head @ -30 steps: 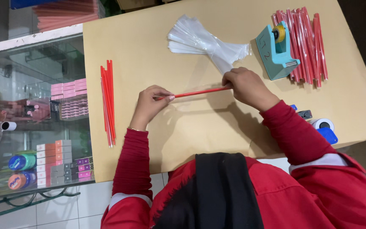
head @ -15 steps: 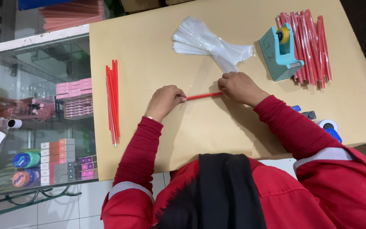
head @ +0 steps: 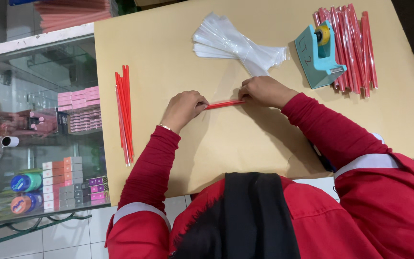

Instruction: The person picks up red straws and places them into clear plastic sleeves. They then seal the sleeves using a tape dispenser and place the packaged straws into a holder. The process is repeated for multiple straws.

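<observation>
1. Red stick (head: 224,103) lies flat on the tan board (head: 168,48), spanning between your hands
2. Your left hand (head: 184,108) pinches its left end
3. Your right hand (head: 263,91) pinches its right end, just below the clear bags (head: 235,45)

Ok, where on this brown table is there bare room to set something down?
Bare table between the loose red sticks and the clear bags, and below the right forearm toward the near edge. Crowded at the tape dispenser and wrapped stick pile.
</observation>
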